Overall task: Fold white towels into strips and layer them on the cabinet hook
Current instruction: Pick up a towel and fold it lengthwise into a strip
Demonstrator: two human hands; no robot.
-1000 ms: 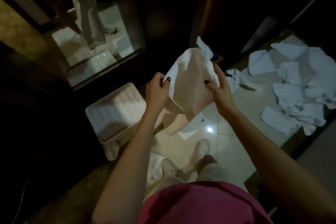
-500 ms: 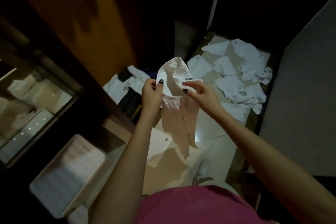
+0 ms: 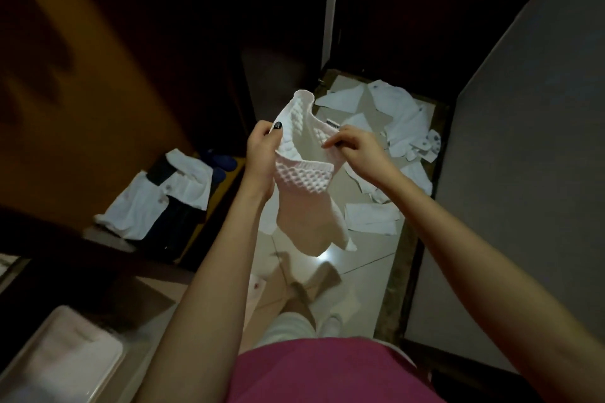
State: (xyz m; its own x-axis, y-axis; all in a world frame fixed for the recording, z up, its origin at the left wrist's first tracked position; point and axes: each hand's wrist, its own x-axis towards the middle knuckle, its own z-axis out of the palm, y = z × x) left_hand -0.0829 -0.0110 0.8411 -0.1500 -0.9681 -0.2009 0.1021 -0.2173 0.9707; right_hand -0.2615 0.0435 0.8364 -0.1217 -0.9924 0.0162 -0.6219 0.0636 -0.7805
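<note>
Where the towel (image 3: 304,173) hung: seen from the head camera, it was a white waffle-weave cloth held in the air at the frame's centre, above the tiled floor (image 3: 360,271). Its upper edge was bunched between both hands and its lower half dropped free toward 6 o'clock, probably so the cloth could fall straight for folding.
left hand (image 3: 260,150): at 9 o'clock of the towel, its grip pinched the upper left edge with the thumb on the near face, apparently to anchor that side.
right hand (image 3: 358,154): at 3 o'clock of the towel, its grip pinched the opposite edge just beside a small dark label (image 3: 332,123), fingertips curled in, seemingly to draw that edge across.
loose towels (image 3: 399,121): many white cloths lay scattered on the floor at 1 o'clock, well apart from the hands, likely stock waiting to be folded.
left pile (image 3: 154,203): more white cloth lay crumpled over dark items at 9 o'clock, low beside the wooden cabinet panel (image 3: 98,75).
tub (image 3: 65,350): a white plastic one sat at 7 o'clock with something pale inside.
hook: it was not in view.
step in hand: by my reading the folding was at an early stage, with no strip formed yet.
</note>
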